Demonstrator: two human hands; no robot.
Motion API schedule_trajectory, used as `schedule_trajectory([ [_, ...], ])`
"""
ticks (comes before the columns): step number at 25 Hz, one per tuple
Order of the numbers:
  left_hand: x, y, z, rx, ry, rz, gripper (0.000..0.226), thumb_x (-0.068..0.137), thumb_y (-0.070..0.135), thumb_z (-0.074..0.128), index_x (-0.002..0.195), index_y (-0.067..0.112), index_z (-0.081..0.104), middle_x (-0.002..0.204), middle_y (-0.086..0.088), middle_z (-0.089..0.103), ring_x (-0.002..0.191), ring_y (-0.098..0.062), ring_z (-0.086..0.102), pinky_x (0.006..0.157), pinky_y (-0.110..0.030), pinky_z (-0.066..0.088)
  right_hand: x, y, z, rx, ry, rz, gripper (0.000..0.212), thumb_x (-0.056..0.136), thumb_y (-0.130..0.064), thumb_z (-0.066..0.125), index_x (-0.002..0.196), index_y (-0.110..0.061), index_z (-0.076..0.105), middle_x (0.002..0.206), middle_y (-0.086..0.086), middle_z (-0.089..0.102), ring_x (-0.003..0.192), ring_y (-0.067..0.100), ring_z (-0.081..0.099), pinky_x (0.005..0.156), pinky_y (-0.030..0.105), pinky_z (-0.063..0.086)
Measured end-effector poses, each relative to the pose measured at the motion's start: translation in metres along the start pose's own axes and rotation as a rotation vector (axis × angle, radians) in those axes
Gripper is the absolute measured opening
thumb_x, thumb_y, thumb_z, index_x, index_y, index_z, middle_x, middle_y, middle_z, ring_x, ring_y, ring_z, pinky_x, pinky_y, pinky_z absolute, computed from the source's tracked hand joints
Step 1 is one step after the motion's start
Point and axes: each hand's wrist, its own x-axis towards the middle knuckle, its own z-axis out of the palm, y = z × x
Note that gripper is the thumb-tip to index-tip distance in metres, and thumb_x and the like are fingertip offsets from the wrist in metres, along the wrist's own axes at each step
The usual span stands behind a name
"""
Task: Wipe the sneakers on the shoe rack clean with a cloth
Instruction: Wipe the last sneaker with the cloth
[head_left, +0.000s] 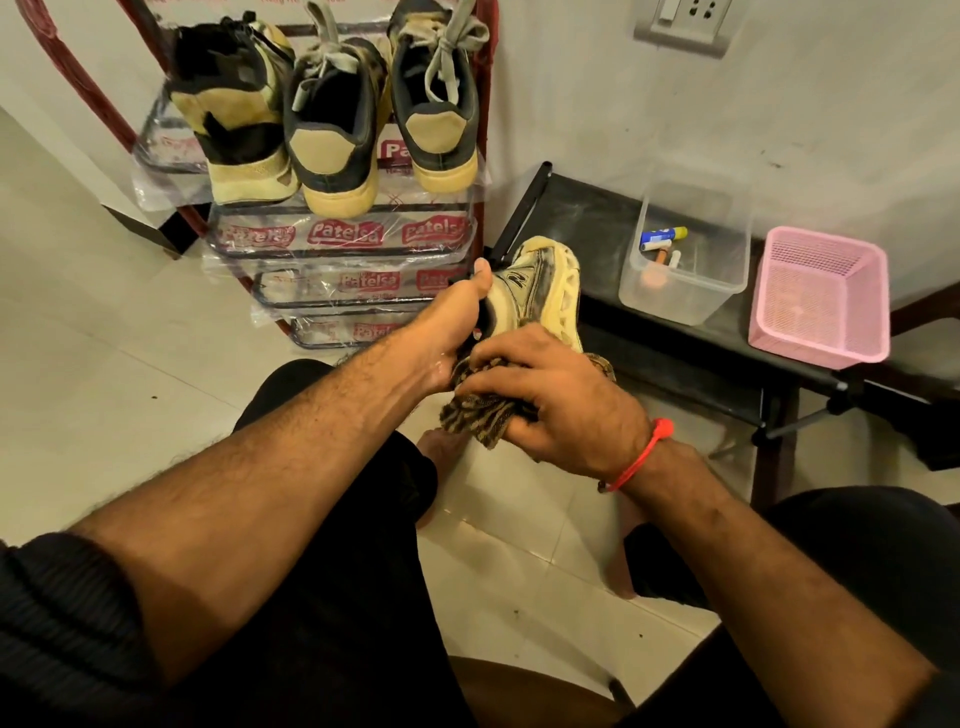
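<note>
Wiping 1 sneaker (540, 291), left hand (457, 317) gripping its collar, right hand (550, 395) clutching cloth (483, 410).
Risk: thin hold, hard rubbing could twist it loose onto floor.

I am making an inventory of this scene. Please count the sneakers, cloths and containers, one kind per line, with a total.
Sneakers: 4, three on the rack, one in the left hand
Cloths: 1, in the right hand
Containers: 2, clear tub, pink basket
Total: 7
</note>
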Motion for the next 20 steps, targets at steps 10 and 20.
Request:
schedule_trajectory([
  [10, -0.012, 0.000, 0.004, -0.003, -0.076, -0.029, 0.062, 0.103, 0.061, 0.040, 0.109, 0.008, 0.071, 0.093, -0.014, 0.076, 0.084, -0.029, 0.074, 0.073, -0.040, 0.061, 0.000, 0.021, -0.013, -0.067, 0.035, 0.104, 0.031, 0.080, -0.008, 0.073, 0.111, -0.009, 0.072, 0.116, 0.009, 0.065, 0.110, 0.027, 0.057, 0.099, 0.037, 0.046],
  [20, -0.019, 0.003, 0.005, 0.130, -0.133, 0.150, 0.062, 0.100, 0.062, 0.046, 0.106, 0.007, 0.073, 0.094, -0.009, 0.078, 0.095, -0.028, 0.073, 0.092, -0.040, 0.057, -0.004, 0.010, -0.011, 0.054, 0.035, -0.022, 0.031, 0.080, -0.004, 0.071, 0.111, -0.007, 0.073, 0.118, 0.009, 0.065, 0.109, 0.025, 0.058, 0.099, 0.032, 0.045],
])
